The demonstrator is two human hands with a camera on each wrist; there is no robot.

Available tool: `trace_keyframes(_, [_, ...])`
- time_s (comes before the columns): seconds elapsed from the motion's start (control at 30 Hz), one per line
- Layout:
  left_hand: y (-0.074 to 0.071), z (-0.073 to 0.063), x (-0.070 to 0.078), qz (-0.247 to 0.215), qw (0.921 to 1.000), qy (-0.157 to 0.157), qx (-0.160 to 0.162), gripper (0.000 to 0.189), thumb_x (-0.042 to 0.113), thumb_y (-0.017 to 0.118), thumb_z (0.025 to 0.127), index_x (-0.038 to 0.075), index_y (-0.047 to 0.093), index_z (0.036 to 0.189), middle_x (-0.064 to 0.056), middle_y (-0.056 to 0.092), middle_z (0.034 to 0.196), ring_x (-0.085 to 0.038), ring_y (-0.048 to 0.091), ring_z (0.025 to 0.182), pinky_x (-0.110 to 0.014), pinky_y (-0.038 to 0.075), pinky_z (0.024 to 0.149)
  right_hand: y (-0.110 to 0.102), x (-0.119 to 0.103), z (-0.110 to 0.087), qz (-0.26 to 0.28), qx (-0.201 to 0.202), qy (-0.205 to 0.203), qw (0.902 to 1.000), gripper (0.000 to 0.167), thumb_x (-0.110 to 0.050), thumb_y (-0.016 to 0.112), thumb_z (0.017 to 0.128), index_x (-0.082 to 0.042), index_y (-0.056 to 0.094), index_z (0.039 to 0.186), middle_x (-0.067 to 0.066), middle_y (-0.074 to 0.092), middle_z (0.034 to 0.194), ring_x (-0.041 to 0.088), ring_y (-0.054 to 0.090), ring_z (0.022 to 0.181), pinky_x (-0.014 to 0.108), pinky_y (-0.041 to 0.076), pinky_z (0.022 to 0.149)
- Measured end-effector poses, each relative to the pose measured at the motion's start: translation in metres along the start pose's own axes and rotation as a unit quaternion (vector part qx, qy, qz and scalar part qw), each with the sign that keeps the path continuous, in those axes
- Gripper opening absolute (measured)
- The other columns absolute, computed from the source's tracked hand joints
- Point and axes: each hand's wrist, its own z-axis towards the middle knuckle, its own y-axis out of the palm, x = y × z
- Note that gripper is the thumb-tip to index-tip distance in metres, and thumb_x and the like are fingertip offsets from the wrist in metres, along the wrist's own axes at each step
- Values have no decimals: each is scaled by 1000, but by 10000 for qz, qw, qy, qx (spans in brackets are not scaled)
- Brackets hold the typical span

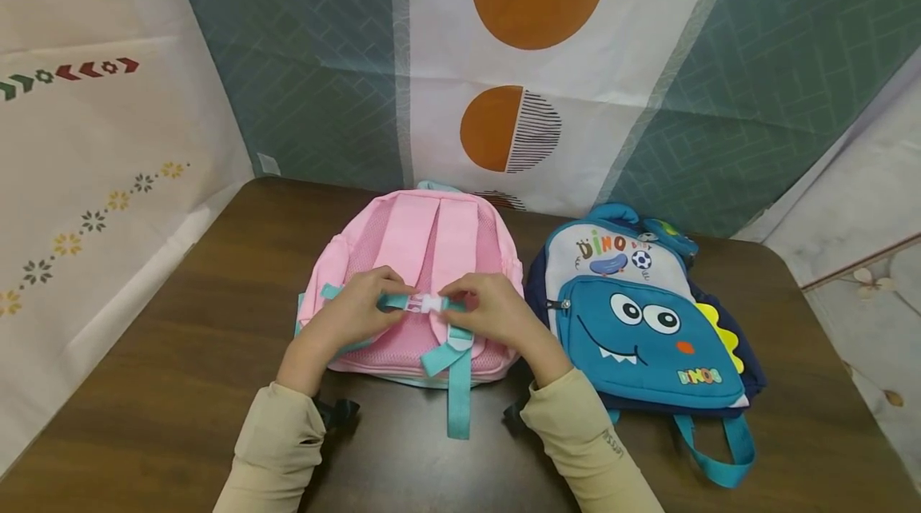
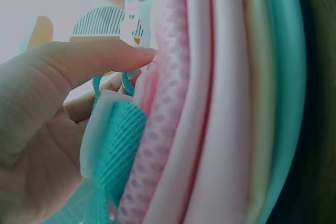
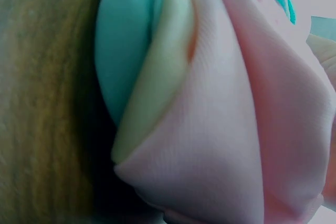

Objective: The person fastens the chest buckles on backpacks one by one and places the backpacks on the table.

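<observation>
A pink backpack (image 1: 374, 237) lies on the table with its padded shoulder straps facing up. Across its middle runs a teal chest strap with a white and clear plastic buckle (image 1: 426, 303). My left hand (image 1: 357, 309) pinches the buckle's left end, and my right hand (image 1: 496, 312) pinches its right end. The two buckle parts meet; whether they are locked cannot be told. In the left wrist view, a teal strap (image 2: 122, 137) passes through a pale slider beside the left palm. The right wrist view mostly shows the bag's pink side (image 3: 210, 119), with the right hand largely hidden.
A blue dinosaur backpack (image 1: 640, 345) lies close on the right, its teal loop (image 1: 727, 469) reaching toward the table's front. A loose teal strap end (image 1: 459, 405) hangs over the pink bag's lower edge. Behind the brown table (image 1: 165, 361) hangs a patterned cloth (image 1: 324, 65).
</observation>
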Motion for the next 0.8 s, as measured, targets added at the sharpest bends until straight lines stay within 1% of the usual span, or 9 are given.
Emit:
trace_keyframes(0.17, [-1, -2, -1, -8, 10000, 37, 37, 33, 6, 74, 78, 3, 69, 110, -3, 60, 98, -20, 56, 91, -35, 50, 80, 1, -1, -1, 21, 38, -22, 10000, 27, -18, 76, 78, -9, 72, 104, -1, 69, 91, 13, 59, 82, 31, 51, 75])
trace_keyframes(0.3, [-3, -2, 0, 140, 9997, 217, 53, 35, 4, 73, 78, 2, 68, 113, -4, 60, 99, -19, 57, 91, -35, 51, 80, 0, -1, 0, -56, 123, -182, 9997, 28, -18, 76, 78, -9, 72, 103, -1, 70, 90, 12, 59, 81, 30, 51, 75])
trace_keyframes(0.43, [-4, -2, 2, 255, 9989, 369, 125, 36, 4, 74, 78, 3, 67, 114, -5, 60, 100, -19, 57, 90, -35, 51, 81, 0, -2, 1, -50, 220, -389, 9990, 27, -16, 77, 77, -8, 72, 103, 0, 70, 89, 12, 60, 82, 30, 51, 76])
trace_keyframes(0.5, [-4, -2, 3, 263, 9985, 446, 164, 35, 4, 74, 78, 3, 68, 113, -5, 60, 100, -19, 57, 91, -35, 51, 82, 0, -2, 1, -2, 220, -411, 9989, 27, -17, 76, 78, -8, 72, 103, 0, 70, 90, 12, 61, 83, 30, 51, 77])
trace_keyframes(0.6, [-3, -2, 3, 203, 9978, 566, 295, 34, 4, 73, 79, 4, 68, 113, -4, 61, 101, -18, 58, 91, -35, 52, 82, 2, -2, 1, 45, 248, -295, 9992, 28, -19, 76, 79, -8, 72, 104, 0, 70, 91, 12, 61, 84, 29, 51, 77])
trace_keyframes(0.67, [-3, -2, 3, 77, 9971, 616, 435, 35, 3, 72, 80, 5, 67, 114, -4, 61, 101, -17, 58, 89, -34, 52, 81, 3, -2, 0, 91, 293, -237, 9992, 29, -19, 75, 79, -9, 72, 105, 0, 70, 91, 12, 61, 83, 28, 51, 76])
trace_keyframes(0.8, [-3, -2, 2, -256, 9946, 695, 726, 38, 2, 72, 79, 6, 63, 116, -6, 64, 106, -19, 59, 94, -38, 50, 85, 6, 0, 2, 176, 337, -303, 9988, 30, -17, 75, 80, -8, 71, 108, 2, 70, 92, 12, 61, 83, 27, 52, 76])
